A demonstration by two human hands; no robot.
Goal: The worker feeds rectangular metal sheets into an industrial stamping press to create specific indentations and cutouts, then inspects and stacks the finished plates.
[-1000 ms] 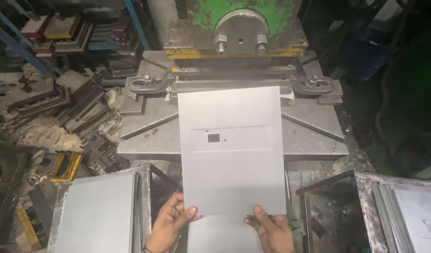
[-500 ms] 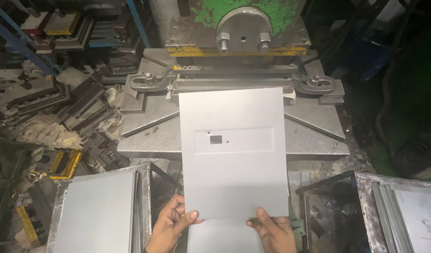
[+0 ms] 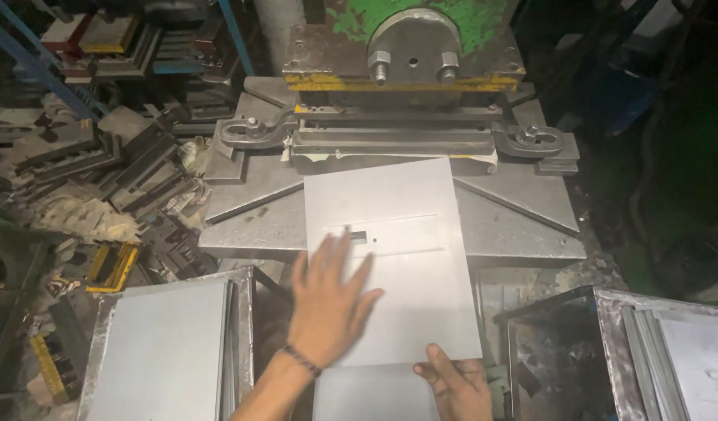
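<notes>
In the head view, the grey metal sheet (image 3: pixel 394 257) lay on the press table (image 3: pixel 522 226), its far edge now drawn a little back from the die (image 3: pixel 394 140) it had sat against a second earlier. The left hand (image 3: pixel 327 300) had moved up from the near edge and lay flat, fingers spread, on the sheet's near left part. The right hand (image 3: pixel 456 382) still pinched the near edge in a narrow grip, so the sheet seemed to be coming out. A stack of sheets (image 3: pixel 160 351) sat near left.

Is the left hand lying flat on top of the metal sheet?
Yes, the left hand rests palm down with spread fingers on the grey metal sheet, while the right hand holds the sheet's near edge.
</notes>
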